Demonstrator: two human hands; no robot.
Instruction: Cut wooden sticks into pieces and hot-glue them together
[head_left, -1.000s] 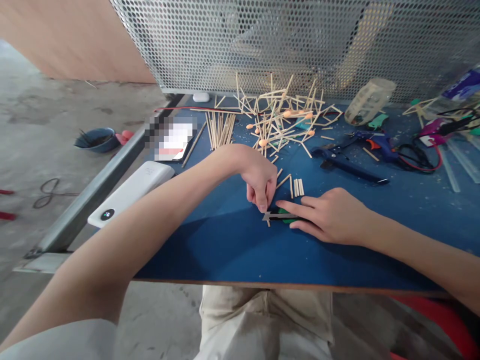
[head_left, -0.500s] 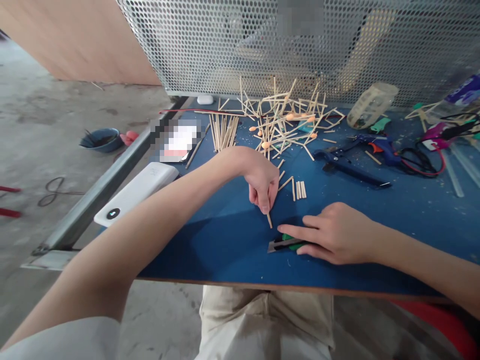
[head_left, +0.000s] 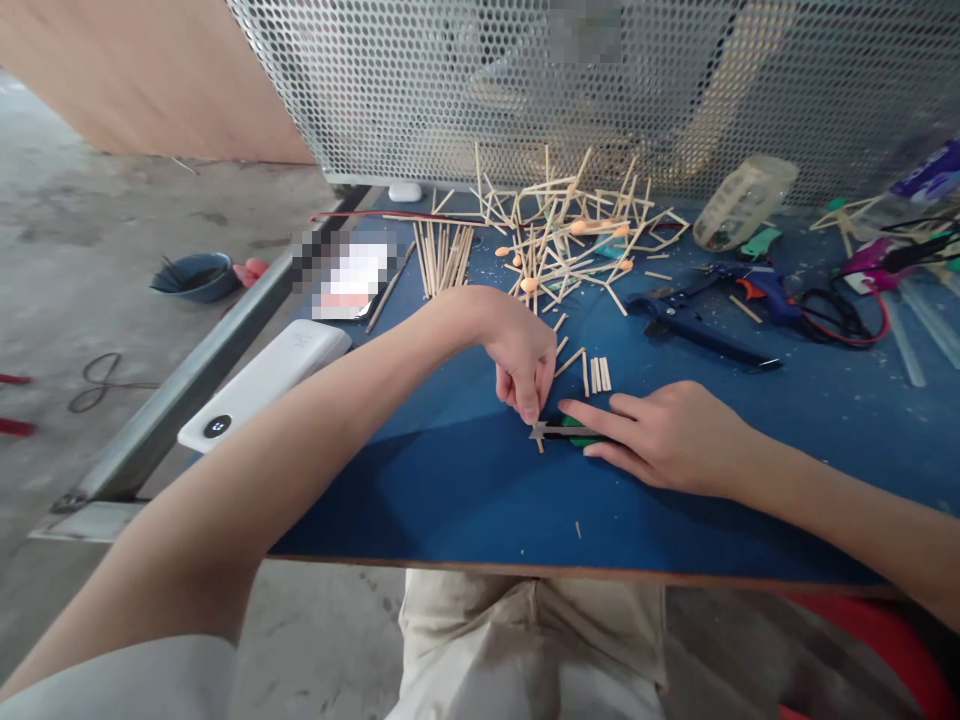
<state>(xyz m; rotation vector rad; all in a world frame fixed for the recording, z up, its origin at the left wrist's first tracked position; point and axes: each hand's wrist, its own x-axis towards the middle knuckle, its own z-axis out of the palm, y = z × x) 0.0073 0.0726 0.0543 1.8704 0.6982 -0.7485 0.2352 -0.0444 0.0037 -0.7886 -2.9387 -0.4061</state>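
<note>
My left hand (head_left: pixel 526 368) pinches a thin wooden stick (head_left: pixel 541 446) against the blue tabletop, its lower end poking out below the fingertips. My right hand (head_left: pixel 667 437) is closed over a green and black utility knife (head_left: pixel 576 432), with the index finger stretched along it. The knife's blade lies across the stick just below my left fingertips. Several short cut stick pieces (head_left: pixel 601 374) lie side by side beyond my hands, beside a bent pair of joined sticks (head_left: pixel 584 370).
Behind my hands is a tangle of joined sticks (head_left: pixel 577 240) with orange blobs. A row of sticks (head_left: pixel 444 258), a phone (head_left: pixel 352 278) and a white power bank (head_left: pixel 262 385) lie left. Blue cutting pliers (head_left: pixel 705 335), a glue gun (head_left: pixel 776 300) and a plastic jar (head_left: pixel 745 205) are right.
My right hand has moved the knife up and away from the table's front edge, bringing its blade onto the stick. My left hand keeps its pinch in nearly the same place.
</note>
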